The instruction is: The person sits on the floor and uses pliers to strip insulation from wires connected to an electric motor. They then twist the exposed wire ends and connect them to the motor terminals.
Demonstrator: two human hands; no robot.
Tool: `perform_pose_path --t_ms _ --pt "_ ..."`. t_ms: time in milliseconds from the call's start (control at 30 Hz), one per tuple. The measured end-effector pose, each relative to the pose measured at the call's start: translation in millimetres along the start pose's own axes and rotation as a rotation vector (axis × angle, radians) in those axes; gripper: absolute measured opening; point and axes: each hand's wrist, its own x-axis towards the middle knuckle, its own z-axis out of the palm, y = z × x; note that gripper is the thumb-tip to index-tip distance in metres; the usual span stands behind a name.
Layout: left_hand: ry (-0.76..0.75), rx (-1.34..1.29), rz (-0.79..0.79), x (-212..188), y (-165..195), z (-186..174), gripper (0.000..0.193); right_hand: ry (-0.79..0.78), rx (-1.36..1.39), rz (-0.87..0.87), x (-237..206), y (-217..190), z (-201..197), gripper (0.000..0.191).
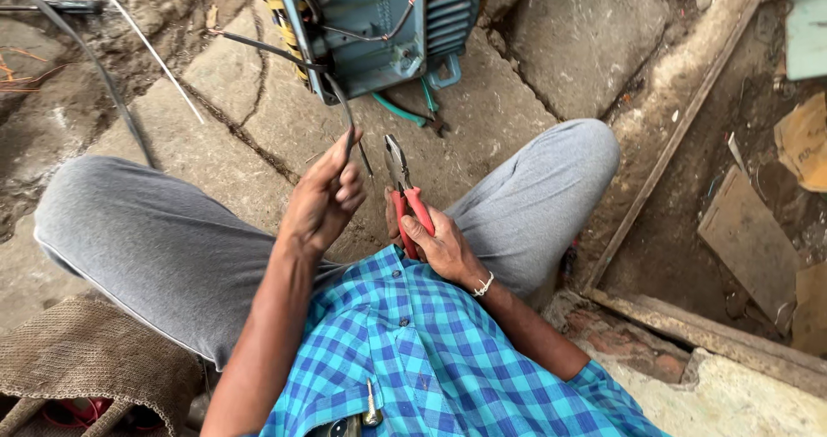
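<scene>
Cracked stone floor (pixel 534 84) underfoot; left hand (pixel 323 200) pinches a dark wire (pixel 338 101) from the blue motor (pixel 379 23), right hand (pixel 439 243) grips red-handled pliers (pixel 405 191). Stripping seems underway; jaws must close on the wire's end.

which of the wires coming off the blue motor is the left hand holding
The black wire, pinched in the left hand. The thin copper wire stays on the blue motor, untouched.

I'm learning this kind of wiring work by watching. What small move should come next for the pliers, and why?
Probably bring the pliers up to the black wire. The left hand pinches the wire's end, the right hand holds the pliers just beside it, tips not touching the wire.
</scene>
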Motion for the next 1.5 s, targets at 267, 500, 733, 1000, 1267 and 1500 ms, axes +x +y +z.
perform_pose_path --t_ms 267,500,733,1000,1267,1500 --pt "0.019 0.273 0.061 3 16 13 0.044 0.051 -0.086 -0.032 7 12 1 0.056" --pt "-0.024 0.689 0.219 -38 7 -33 0.044 0.058 -0.245 -0.366 -4 18 7 0.063" --pt "0.056 0.851 0.359 -37 3 -28 0.034 -0.047 -0.238 -0.100 -7 1 3 0.058" --pt "0.186 1.085 0.480 -33 -4 -19 0.030 -0.056 -0.361 -0.196 -11 10 -5 0.055" --pt "0.210 1.131 0.535 -42 -2 -25 0.032 -0.140 -0.442 -0.063 -10 -1 -9 0.051" --pt "0.212 1.236 0.642 -39 -7 -37 0.033 -0.173 -0.434 -0.180 -13 -18 -7 0.046"
